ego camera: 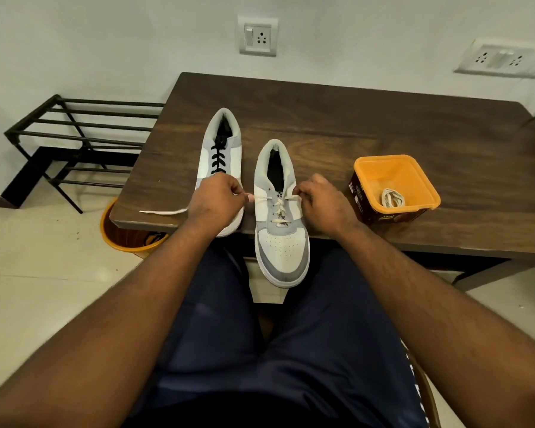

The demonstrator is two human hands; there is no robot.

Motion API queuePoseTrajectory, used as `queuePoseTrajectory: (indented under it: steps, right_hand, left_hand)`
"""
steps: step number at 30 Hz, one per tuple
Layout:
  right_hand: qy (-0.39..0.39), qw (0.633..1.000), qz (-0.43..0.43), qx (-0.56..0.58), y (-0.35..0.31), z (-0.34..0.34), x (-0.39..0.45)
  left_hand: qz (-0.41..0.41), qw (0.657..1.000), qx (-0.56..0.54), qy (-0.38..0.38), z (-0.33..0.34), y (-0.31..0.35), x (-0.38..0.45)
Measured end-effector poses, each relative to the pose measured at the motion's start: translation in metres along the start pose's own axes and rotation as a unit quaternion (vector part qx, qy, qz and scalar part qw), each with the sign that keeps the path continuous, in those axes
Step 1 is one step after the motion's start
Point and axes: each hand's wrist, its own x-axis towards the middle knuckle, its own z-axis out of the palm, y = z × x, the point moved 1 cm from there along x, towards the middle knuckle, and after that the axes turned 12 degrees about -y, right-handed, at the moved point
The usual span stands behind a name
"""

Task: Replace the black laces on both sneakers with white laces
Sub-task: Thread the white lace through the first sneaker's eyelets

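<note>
White lace (278,208), sneaker (283,242) overhanging table (383,118) edge

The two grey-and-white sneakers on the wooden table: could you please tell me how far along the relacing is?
Roughly halfway. The nearer grey-and-white sneaker has lost its black lace and carries a flat white lace through its lower eyelets. Both hands, left and right, pinch its ends, mid-threading. The farther sneaker still wears its black lace; a coiled spare white lace waits in the orange plastic tub.
</note>
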Motion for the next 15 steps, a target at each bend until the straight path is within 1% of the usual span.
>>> queuePoseTrajectory:
  steps: [1, 2, 3, 4, 5, 7, 8, 10, 12, 13, 14, 15]
  right_hand:
    - [0.032, 0.999, -0.004, 0.016, -0.002, 0.001, -0.005]
    - [0.065, 0.997, -0.015, 0.046, -0.005, 0.004, -0.011]
    - [0.091, 0.991, -0.032, 0.094, -0.011, 0.007, -0.017]
    - [0.101, 0.979, -0.047, 0.169, -0.017, 0.013, -0.023]
    - [0.092, 0.96, -0.054, 0.259, -0.028, 0.018, -0.029]
    - [0.045, 0.899, -0.065, 0.43, -0.053, 0.029, -0.039]
    - [0.028, 0.868, -0.078, 0.489, -0.064, 0.034, -0.044]
    - [0.016, 0.815, -0.098, 0.57, -0.08, 0.038, -0.053]
    - [0.011, 0.753, -0.067, 0.654, -0.083, 0.039, -0.061]
    - [0.006, 0.729, -0.047, 0.683, -0.082, 0.038, -0.065]
    - [-0.003, 0.71, -0.032, 0.703, -0.079, 0.038, -0.067]
    - [-0.014, 0.706, -0.021, 0.707, -0.076, 0.036, -0.07]
  left_hand:
    - [0.007, 0.999, -0.043, -0.007, -0.005, 0.005, -0.004]
    - [0.017, 0.993, -0.117, -0.022, -0.01, 0.013, -0.01]
    - [0.028, 0.978, -0.201, -0.047, -0.015, 0.024, -0.017]
    - [0.036, 0.961, -0.266, -0.074, -0.018, 0.036, -0.024]
    - [0.043, 0.948, -0.301, -0.094, -0.021, 0.048, -0.03]
    - [0.055, 0.926, -0.356, -0.114, -0.022, 0.066, -0.036]
    - [0.057, 0.914, -0.383, -0.118, -0.023, 0.071, -0.038]
    - [0.045, 0.899, -0.422, -0.109, -0.023, 0.074, -0.039]
    - [0.029, 0.894, -0.439, -0.086, -0.025, 0.071, -0.041]
    - [0.026, 0.893, -0.444, -0.067, -0.025, 0.069, -0.041]
    - [0.023, 0.892, -0.448, -0.046, -0.026, 0.065, -0.04]
    - [0.02, 0.89, -0.454, -0.027, -0.026, 0.06, -0.039]
